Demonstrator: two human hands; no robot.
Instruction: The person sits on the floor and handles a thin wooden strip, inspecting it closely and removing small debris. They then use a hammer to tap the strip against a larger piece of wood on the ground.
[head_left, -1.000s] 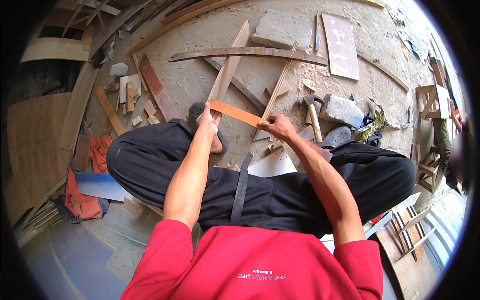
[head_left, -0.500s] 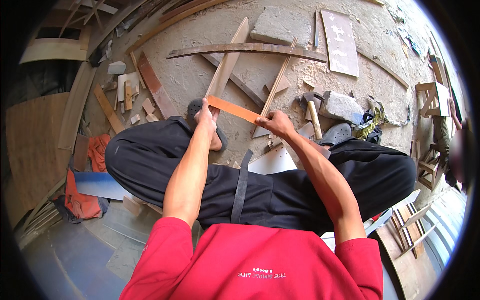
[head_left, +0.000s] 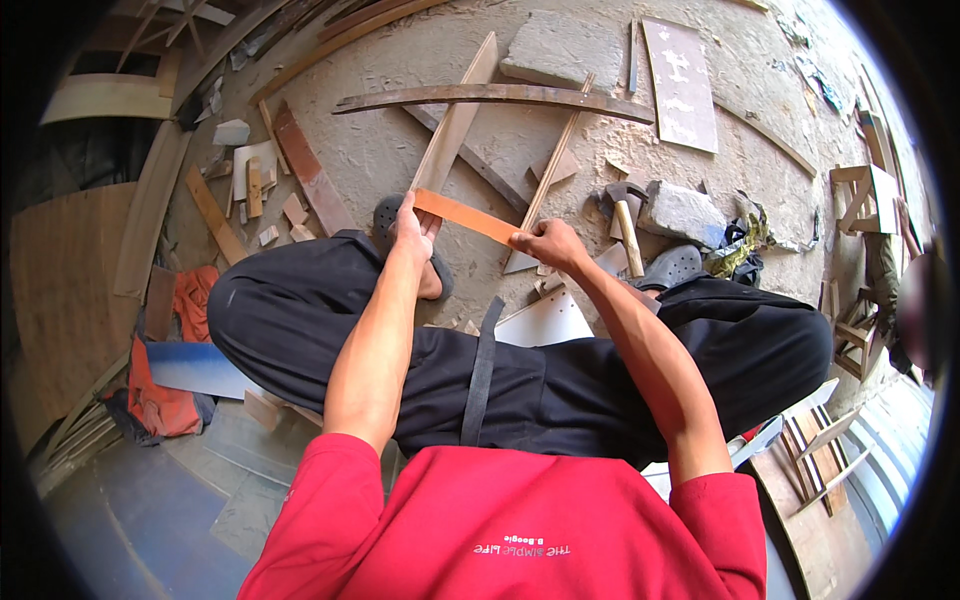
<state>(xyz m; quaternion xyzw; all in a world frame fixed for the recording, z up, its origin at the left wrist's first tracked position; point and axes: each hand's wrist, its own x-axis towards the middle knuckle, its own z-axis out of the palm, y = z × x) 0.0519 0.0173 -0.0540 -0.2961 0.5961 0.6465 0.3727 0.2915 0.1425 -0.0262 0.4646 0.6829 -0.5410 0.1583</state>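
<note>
A flat orange strip (head_left: 466,217) stretches between my two hands above the floor, its left end a little farther off than its right. My left hand (head_left: 414,234) pinches the left end, the thumb along the edge and the palm partly showing. At the other end, my right hand (head_left: 553,246) is closed on the strip with bent fingers. Just beyond the strip lie a long pale board (head_left: 459,130) and a narrow wooden strip (head_left: 556,160). A dark curved length of wood (head_left: 490,94) crosses over both.
A hammer (head_left: 629,235) rests by a concrete block (head_left: 684,214) near my right shoe (head_left: 674,268). Wood offcuts (head_left: 254,188) are scattered at the left. A white panel (head_left: 548,322) lies between my legs. Another person's arm (head_left: 908,225) shows at the right rim beside wooden frames.
The orange strip stays in both hands, in nearly the same place. My left fingers are slightly more spread beneath its end.
</note>
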